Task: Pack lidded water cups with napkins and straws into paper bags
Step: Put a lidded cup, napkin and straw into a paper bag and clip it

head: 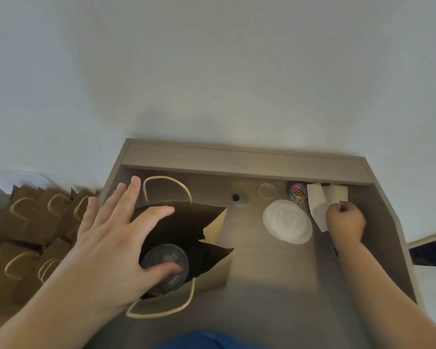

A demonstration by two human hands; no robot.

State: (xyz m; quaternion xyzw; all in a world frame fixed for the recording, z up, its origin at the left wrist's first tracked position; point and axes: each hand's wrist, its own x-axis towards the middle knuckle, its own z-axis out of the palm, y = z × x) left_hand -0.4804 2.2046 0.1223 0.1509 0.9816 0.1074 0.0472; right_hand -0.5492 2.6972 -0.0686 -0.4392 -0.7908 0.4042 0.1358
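Cup [165, 265], lidded, stood inside the open bag [215, 269] beneath my left hand [111, 235], fingers spread and gripping nothing. My right hand [345, 222] pinched a napkin [317, 205], probably one sheet; I judged it went into the bag next.

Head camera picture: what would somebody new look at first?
The big left hand spread over the open paper bag in the middle, with a lidded cup standing inside. At the right, the right hand pinches a white napkin beside a stack of clear lids. More paper bags lie piled at the left.
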